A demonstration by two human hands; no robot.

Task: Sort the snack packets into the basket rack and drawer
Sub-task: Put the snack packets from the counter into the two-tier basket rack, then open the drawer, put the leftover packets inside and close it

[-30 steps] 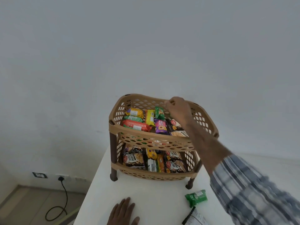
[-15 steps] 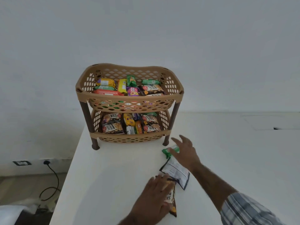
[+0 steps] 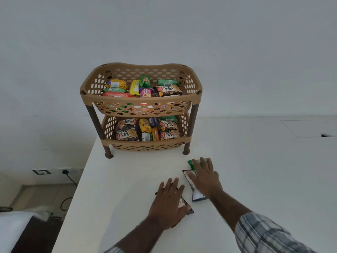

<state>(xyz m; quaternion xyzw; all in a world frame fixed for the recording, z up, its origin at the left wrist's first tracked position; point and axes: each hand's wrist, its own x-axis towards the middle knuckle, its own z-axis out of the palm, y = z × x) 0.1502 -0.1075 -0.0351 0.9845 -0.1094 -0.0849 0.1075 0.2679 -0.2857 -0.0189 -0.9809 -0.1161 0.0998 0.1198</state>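
Observation:
A tan two-tier basket rack (image 3: pixel 141 106) stands at the back left of the white table (image 3: pixel 127 189), both tiers holding several snack packets. My right hand (image 3: pixel 205 177) lies flat, fingers spread, over a small green packet (image 3: pixel 191 163) and a dark-edged white packet (image 3: pixel 196 195). My left hand (image 3: pixel 168 201) rests flat with straight fingers on a dark peanut packet (image 3: pixel 184 205) nearer me. No drawer is in view.
The table's left edge drops to the floor, where a wall socket (image 3: pixel 65 172) with a black cable sits. A recessed panel (image 3: pixel 310 127) marks the table's far right. White wall lies behind the rack.
My right hand left the top basket and came down onto the packets on the table. My left hand moved right onto the peanut packet. The view shifted so the rack sits farther away.

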